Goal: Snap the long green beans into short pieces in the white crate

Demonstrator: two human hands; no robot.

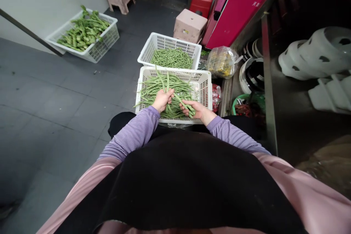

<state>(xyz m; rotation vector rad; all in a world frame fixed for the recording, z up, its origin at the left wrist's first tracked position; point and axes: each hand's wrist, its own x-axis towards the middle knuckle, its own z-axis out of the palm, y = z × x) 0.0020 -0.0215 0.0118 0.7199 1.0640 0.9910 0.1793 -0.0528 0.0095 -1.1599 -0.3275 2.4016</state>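
Observation:
Long green beans (178, 83) fill much of the near white basket (204, 76), which stands right in front of my body. My left hand (163, 99) is closed on a few long beans above this basket, their ends sticking up past the fingers. Over the basket's right half, my right hand (194, 110) holds several bean pieces in its curled fingers. One bean stretches between the two hands. Just beyond, a second white basket (146, 49) contains short cut bean pieces (172, 58).
At the left, another white basket (105, 38) holds thicker green vegetables (85, 31). Stools (190, 23) and a bagged yellow item (222, 62) lie beyond and right. A metal shelf edge (268, 87) runs along the right, near a green basin (237, 102).

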